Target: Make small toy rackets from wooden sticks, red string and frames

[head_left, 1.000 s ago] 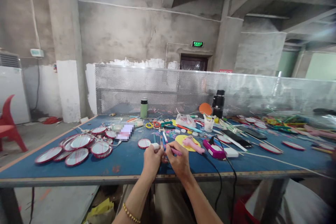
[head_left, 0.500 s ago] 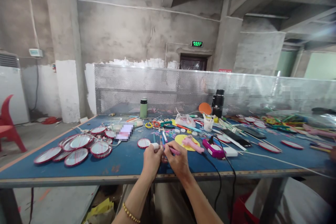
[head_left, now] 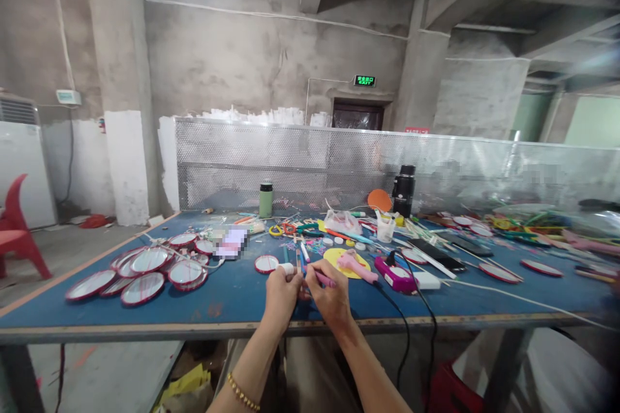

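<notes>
Near the table's front edge, my two hands meet with their fingertips close together. My right hand (head_left: 330,292) is closed around a purple-pink pen-like tool (head_left: 325,279), whose tip points toward my left fingers. My left hand (head_left: 281,292) is pinched shut; whatever it grips is too small and too covered by fingers to name. Something white (head_left: 287,268) shows at my left fingertips, perhaps a finger wrap. Just beyond them lies a small round red-rimmed disc (head_left: 267,264). To the right of my right hand, a pink glue gun-like tool (head_left: 356,264) rests on a yellow disc (head_left: 335,259).
Red-rimmed round discs (head_left: 143,288) are piled at left, near a phone (head_left: 233,243) on a cable. A purple box with a display (head_left: 394,275) sits at right with black cords. Behind stand a green bottle (head_left: 266,199), a black flask (head_left: 403,192) and a perforated metal screen (head_left: 252,155).
The whole view has shifted very slightly. Both hands keep nearly the same pose, and the pen-like tool stays in my right hand.
</notes>
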The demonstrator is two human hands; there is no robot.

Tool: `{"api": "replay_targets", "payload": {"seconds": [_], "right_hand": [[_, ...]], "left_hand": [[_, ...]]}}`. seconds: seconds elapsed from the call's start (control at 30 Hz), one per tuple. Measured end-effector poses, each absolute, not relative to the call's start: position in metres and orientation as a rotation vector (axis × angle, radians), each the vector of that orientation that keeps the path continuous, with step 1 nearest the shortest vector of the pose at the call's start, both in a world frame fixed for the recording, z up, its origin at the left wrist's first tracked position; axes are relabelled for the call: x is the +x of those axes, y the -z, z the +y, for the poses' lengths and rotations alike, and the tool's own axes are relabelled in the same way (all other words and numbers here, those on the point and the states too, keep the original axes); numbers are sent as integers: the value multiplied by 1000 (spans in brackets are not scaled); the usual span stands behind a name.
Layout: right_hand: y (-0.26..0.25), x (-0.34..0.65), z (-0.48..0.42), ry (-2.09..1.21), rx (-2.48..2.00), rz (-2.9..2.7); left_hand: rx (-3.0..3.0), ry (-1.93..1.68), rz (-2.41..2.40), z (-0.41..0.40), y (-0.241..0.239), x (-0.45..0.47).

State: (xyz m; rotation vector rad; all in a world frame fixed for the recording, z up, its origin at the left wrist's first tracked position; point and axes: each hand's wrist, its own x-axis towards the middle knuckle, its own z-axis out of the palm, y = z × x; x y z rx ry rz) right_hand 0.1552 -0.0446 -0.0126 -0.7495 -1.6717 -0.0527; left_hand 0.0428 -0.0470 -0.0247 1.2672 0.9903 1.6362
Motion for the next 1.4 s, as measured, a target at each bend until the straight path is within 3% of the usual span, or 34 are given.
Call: {"api": "replay_targets", "payload": {"seconds": [1.4], "right_hand": [[12,154,-45,-21,-714,-1676]], "left_hand": [[1312,-1633,1023,-48,23,44]]}}
